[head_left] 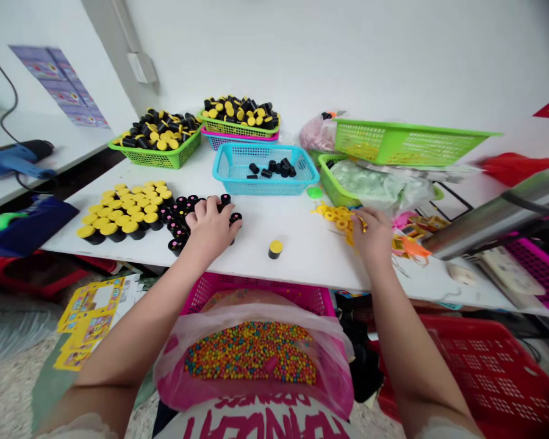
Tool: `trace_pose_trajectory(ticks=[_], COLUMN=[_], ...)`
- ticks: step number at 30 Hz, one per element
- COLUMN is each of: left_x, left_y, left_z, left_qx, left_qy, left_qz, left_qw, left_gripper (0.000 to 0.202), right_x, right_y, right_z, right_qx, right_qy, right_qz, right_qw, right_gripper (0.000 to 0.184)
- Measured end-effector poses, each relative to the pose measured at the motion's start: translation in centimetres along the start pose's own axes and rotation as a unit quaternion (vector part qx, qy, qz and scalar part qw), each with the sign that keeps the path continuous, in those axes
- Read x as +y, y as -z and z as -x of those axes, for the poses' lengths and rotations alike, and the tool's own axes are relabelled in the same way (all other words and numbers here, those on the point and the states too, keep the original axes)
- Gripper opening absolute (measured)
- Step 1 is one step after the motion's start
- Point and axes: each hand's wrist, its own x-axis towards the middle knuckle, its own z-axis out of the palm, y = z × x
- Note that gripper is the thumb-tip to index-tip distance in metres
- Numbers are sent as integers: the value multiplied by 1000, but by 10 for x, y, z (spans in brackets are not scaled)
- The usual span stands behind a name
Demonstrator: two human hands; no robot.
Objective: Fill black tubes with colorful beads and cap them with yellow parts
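Note:
My left hand (210, 228) lies over a cluster of small black cups (180, 222), its fingers spread and touching the ones at the right side. Several of these cups show pink or coloured dots inside. Over at the right, my right hand (375, 241) has its fingers pinched at a heap of yellow caps (332, 213), with a bit of yellow showing at the fingertips. Between my hands stands a single black cup with a yellow lid (275, 249). Rows of yellow-lidded black cups (128, 207) stand upright left of the cluster.
Green baskets (165, 160) of lidded cups and a blue basket (265, 186) with loose black pieces line the back. A bag of coloured beads (251, 353) sits in a pink basket (324, 302) at my lap. A metal cylinder (494, 213) lies at the right.

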Motion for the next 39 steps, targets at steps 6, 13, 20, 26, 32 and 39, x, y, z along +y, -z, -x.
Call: trace_pose_trajectory(ticks=[6, 13, 20, 26, 32, 39], left_x=[8, 24, 33, 27, 25, 22], left_y=[-15, 16, 31, 4, -5, -17], left_z=[-39, -29, 44, 81, 97, 109], left_qx=[-108, -154, -205, -237, -255, -188], left_qy=[-29, -85, -194, -127, -134, -83], left_qz=[-66, 143, 388, 537, 605, 713], left_qw=[992, 974, 877, 799, 742, 670], left_gripper=[36, 27, 23, 32, 27, 21], right_x=[-64, -142, -193, -193, -200, -211], right_y=[15, 37, 37, 29, 31, 37], right_z=[-1, 10, 44, 65, 74, 78], right_qx=[55, -113, -215, -251, -254, -226], right_qy=[-184, -340, -376, -359, -323, -231], right_qz=[-264, -593, -642, -624, -609, -555], right_qw=[945, 721, 633, 647, 679, 766], right_gripper=[36, 33, 29, 28, 28, 21])
